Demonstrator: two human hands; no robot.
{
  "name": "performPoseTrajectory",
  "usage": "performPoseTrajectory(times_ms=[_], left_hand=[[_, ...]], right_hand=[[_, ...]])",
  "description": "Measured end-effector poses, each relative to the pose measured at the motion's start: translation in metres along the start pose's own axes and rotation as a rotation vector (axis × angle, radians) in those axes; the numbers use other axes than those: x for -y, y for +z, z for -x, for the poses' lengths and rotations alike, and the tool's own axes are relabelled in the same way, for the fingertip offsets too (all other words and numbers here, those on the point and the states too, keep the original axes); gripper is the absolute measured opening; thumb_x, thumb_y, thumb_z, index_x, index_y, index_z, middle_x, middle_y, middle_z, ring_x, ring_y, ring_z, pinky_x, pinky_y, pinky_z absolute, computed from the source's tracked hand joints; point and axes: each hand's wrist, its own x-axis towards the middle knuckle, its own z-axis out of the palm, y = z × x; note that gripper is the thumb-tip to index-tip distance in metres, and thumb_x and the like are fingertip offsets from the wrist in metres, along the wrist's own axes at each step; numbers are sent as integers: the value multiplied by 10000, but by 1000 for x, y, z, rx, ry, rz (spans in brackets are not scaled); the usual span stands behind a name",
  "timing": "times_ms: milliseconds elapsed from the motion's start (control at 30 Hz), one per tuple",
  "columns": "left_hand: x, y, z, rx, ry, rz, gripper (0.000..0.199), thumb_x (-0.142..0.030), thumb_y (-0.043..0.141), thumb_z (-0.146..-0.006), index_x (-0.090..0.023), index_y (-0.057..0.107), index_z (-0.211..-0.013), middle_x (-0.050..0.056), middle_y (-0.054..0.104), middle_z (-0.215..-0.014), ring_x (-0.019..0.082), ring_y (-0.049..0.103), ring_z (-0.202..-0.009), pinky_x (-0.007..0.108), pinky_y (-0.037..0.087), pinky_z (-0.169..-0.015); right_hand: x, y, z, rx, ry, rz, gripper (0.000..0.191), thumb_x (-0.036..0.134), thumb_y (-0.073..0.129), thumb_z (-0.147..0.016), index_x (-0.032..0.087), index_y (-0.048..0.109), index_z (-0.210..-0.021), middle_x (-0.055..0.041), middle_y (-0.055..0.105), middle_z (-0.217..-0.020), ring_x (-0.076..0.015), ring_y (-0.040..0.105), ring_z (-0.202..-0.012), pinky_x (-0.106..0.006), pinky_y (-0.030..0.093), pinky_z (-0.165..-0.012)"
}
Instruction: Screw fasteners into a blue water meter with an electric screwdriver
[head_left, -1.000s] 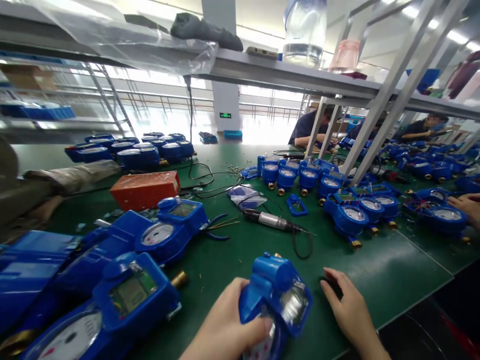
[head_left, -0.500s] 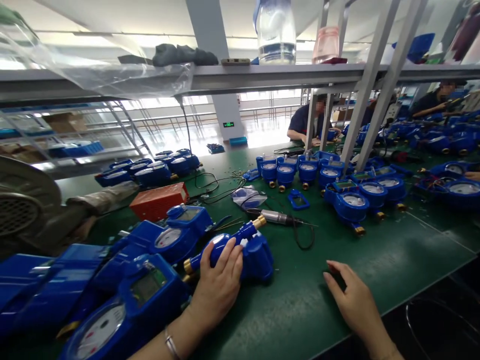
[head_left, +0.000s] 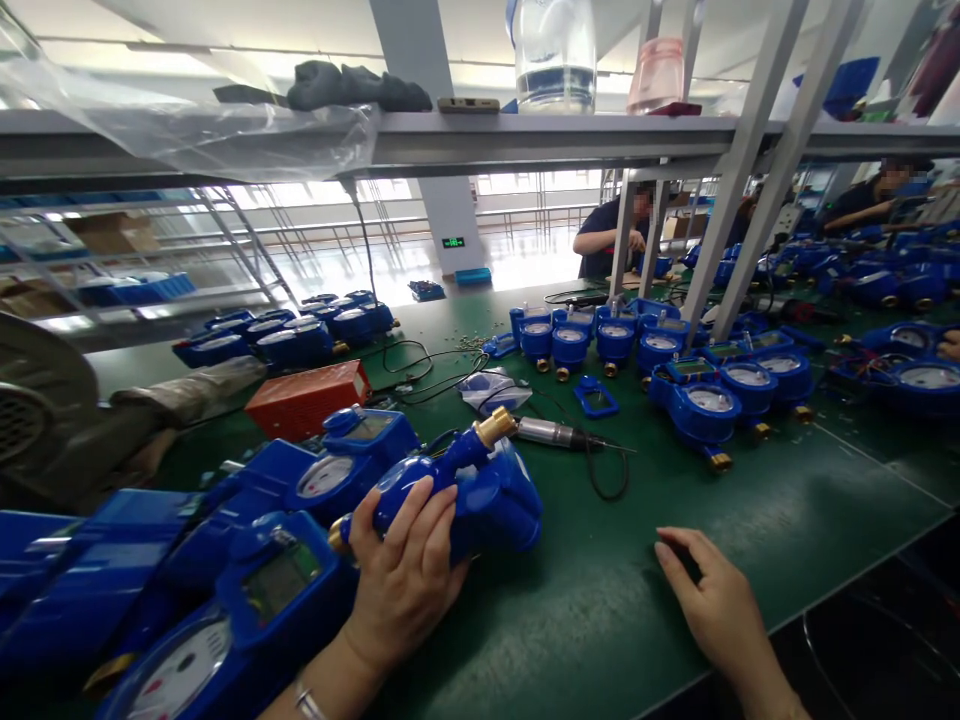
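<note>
Green bench (head_left: 600, 600): blue meters (head_left: 701, 410), orange box (head_left: 307, 400), screwdriver (head_left: 551, 433), blue frame (head_left: 597, 398), plastic bag (head_left: 495, 390).

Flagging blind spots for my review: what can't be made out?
- Head view, held meter: dial, facing away.
- Head view, left hand: palm, turned from camera.
- Head view, tool: rear end, behind held meter.
- Head view, near meter: display digits, blurred.
- Head view, co-worker's hand: cut off by right edge.

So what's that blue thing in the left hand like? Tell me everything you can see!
The blue meter looks like shiny plastic or painted metal, with a rounded belly and a bulkier part beside it. A brass-coloured end points up and away; another pokes out left of the fingers. The left hand grips it, tilted, over the green table. Its dial isn't visible.
</note>
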Motion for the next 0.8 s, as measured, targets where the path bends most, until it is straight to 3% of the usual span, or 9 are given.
performPoseTrajectory(times_ms=[100,200,333,467,533,600,700,800], left_hand=[[3,-2,1,44,76,24,503,-45,570,-841,-239,441,-1286,96,611,-1236,288,533,-1184,572,-24,-1137],[2,-1,0,161,157,70,496,14,469,-860,-267,473,-1268,42,588,-1261,213,540,-1179,459,-60,-1161],[0,4,-2,212,146,110,474,33,429,-854,-217,480,-1253,73,575,-1282,234,474,-1245,504,-56,-1150],[-4,2,-10,123,22,124,412,-75,539,-834,-146,452,-1230,149,607,-1225,308,427,-1278,584,59,-1133],[-6,-5,-19,60,-182,189,464,-172,639,-787,-95,439,-1198,210,557,-1225,368,388,-1283,621,176,-1101],[-7,-18,-29,66,-555,431,568,-283,728,-728,-109,436,-1183,209,517,-1232,394,434,-1223,621,313,-1038],[-10,-37,-38,164,-1200,1164,561,-352,730,-745,-183,439,-1195,142,583,-1175,351,591,-1047,529,502,-880],[-20,-48,-33,151,-1554,1721,446,-256,710,-776,-160,495,-1154,124,660,-1072,300,663,-930,381,571,-764]], right_hand=[[-2,0,1,-2,10,5,312,489,475,-879,256,613,-1034,-33,642,-1087,-227,604,-1009,-371,478,-892],[-1,-1,2,-2,13,9,304,487,474,-883,260,607,-1036,-27,641,-1081,-229,598,-1014,-379,467,-898],[4,-2,4,-4,8,8,292,472,468,-893,254,605,-1030,-30,638,-1079,-228,591,-1017,-383,454,-908],[7,-2,4,-11,11,6,291,463,470,-896,246,612,-1028,-41,640,-1079,-227,595,-1016,-375,458,-903],[7,-2,4,-12,19,4,306,472,465,-896,241,616,-1027,-51,642,-1082,-230,597,-1013,-371,464,-895],[5,-3,4,-9,26,2,312,482,462,-894,245,617,-1025,-50,642,-1084,-231,596,-1016,-367,467,-891],[1,-2,4,-9,41,0,310,494,469,-886,259,616,-1026,-37,641,-1089,-233,594,-1022,-370,468,-892],[-2,1,4,-20,62,-4,325,517,484,-870,265,624,-1021,-37,643,-1090,-243,599,-1013,-379,474,-879]])
